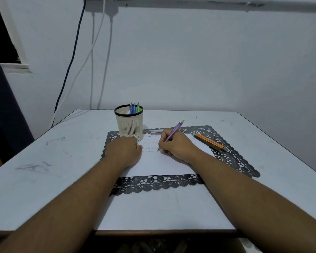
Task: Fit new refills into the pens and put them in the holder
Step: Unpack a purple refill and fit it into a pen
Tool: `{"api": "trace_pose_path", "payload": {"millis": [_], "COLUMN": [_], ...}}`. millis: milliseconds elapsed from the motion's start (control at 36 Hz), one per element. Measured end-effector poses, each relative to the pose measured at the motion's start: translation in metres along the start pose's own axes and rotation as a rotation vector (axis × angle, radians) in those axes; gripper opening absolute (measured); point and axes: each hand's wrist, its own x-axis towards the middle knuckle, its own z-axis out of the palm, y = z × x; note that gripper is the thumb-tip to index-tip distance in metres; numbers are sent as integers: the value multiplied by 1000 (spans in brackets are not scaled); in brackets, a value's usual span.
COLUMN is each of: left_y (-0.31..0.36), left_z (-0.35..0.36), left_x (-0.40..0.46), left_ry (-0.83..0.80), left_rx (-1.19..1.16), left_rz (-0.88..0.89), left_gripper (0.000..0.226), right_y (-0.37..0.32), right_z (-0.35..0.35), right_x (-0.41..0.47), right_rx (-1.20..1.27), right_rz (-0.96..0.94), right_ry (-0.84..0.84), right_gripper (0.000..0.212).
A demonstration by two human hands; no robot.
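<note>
Two hands at mid-frame on white paper (159,163), over a black lace mat (233,157) on a white table (44,161). Right hand (177,146) curled round a purple pen (172,132), held in a writing grip, tip down on the paper beside rows of small scribbles, clicker end tilted toward the upper right. Left hand (123,150) closed in a loose fist, empty as far as can be seen, resting knuckles-up on the paper's left edge. Just above it, upper centre of the mat, a cream holder (130,125) with a black rim, upright, with two blue pens (132,108) and a green pen (138,107) standing inside. Right of the hands, orange refills (211,142) lying bundled across mat and paper corner. Between holder and right hand, a small pinkish item (155,131), too small to identify.
</note>
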Motion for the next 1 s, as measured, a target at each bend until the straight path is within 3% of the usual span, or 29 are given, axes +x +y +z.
{"api": "trace_pose_path", "payload": {"millis": [1000], "left_y": [-1], "left_z": [0], "left_x": [-1], "left_ry": [7], "left_rx": [-9], "left_rz": [3], "left_gripper": [31], "right_y": [2], "right_z": [-1], "right_x": [1], "right_rx": [140], "right_rz": [12], "right_ry": [-1], "right_gripper": [21]}}
